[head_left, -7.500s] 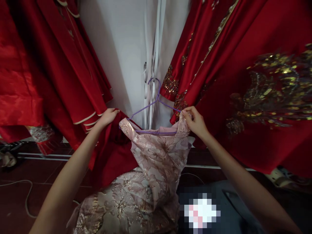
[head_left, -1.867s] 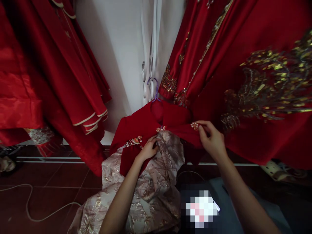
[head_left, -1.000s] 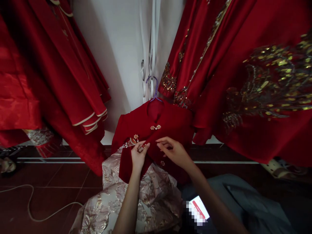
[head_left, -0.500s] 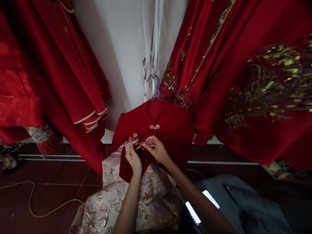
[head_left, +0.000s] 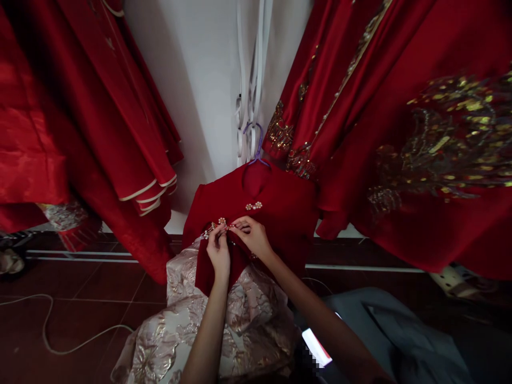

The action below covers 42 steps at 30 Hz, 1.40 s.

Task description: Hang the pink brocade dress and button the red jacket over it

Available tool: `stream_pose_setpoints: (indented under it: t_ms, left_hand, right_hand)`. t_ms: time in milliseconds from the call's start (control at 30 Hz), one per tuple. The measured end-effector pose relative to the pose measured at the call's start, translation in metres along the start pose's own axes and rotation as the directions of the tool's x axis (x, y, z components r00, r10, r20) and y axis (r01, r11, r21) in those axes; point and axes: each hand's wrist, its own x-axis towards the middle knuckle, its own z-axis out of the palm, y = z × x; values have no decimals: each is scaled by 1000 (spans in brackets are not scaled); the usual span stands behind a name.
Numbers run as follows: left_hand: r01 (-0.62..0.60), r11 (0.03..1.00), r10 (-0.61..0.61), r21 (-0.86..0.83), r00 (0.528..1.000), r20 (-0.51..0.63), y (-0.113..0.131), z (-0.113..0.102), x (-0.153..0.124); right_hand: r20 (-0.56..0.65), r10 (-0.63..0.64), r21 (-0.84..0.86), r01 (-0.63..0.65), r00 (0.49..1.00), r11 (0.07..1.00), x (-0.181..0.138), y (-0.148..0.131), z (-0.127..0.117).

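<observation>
On a purple hanger (head_left: 258, 154) hooked to white looped straps (head_left: 263, 42) hangs one red jacket (head_left: 288, 213), neck uppermost, a pair of beaded flower ornaments (head_left: 257, 205) at the chest. At the jacket's front, left hand (head_left: 218, 250) and right hand (head_left: 254, 236), fingertips close together, each grip pinched closed on one small beaded fastener (head_left: 229, 228), its parts too small to tell, with a tasselled ornament (head_left: 209, 231) just beside the left hand. Under the jacket, one pale pink dress (head_left: 160, 341) with metallic floral pattern; to the left, red garments (head_left: 116, 122); to the right, a red sequinned garment (head_left: 412, 229); lower right, a lit phone (head_left: 315, 344) near the right forearm (head_left: 308, 306).
</observation>
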Motion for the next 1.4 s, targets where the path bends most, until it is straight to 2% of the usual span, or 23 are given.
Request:
stream_pose_setpoints:
  t_ms: [400, 500, 600, 800, 933, 1000, 1067, 1133, 1233, 1400]
  left_hand:
    - [-122, 983, 118, 140, 992, 42, 6, -5, 7]
    - [-119, 983, 116, 137, 993, 33, 9, -6, 8]
    - [-140, 982, 131, 124, 988, 80, 13, -8, 15]
    - [-125, 989, 107, 77, 972, 212, 19, -10, 26]
    - [-143, 976, 121, 166, 983, 135, 15, -19, 11]
    - [-180, 929, 113, 322, 970, 216, 13, -25, -1]
    - [-251, 835, 77, 489, 934, 348, 13, -30, -10]
    - [-320, 734, 35, 599, 899, 437, 15, -32, -14]
    - [-374, 622, -37, 688, 863, 503, 19, -29, -12]
    - [-423, 432, -192, 796, 820, 540, 20, -21, -2]
  right_hand:
    - [13, -119, -107, 119, 993, 987, 5, -7, 1]
    - [6, -144, -107, 144, 990, 984, 4, -8, 2]
    - [-7, -159, -102, 158, 987, 982, 6, -9, 3]
    - [32, -111, -75, 113, 993, 991, 8, -14, -4]
    - [92, -2, -75, 9, 996, 997, -14, -20, -27]
    - [125, 53, -143, -35, 991, 989, -32, -19, -40]
    - [147, 110, -231, -74, 983, 970, -50, -14, -50]
    - [117, 167, -331, -120, 979, 936, -65, -3, -54]
    - [56, 189, -432, -147, 980, 890, -77, 18, -52]
    - [90, 180, -470, -117, 980, 875, -75, 39, -38]
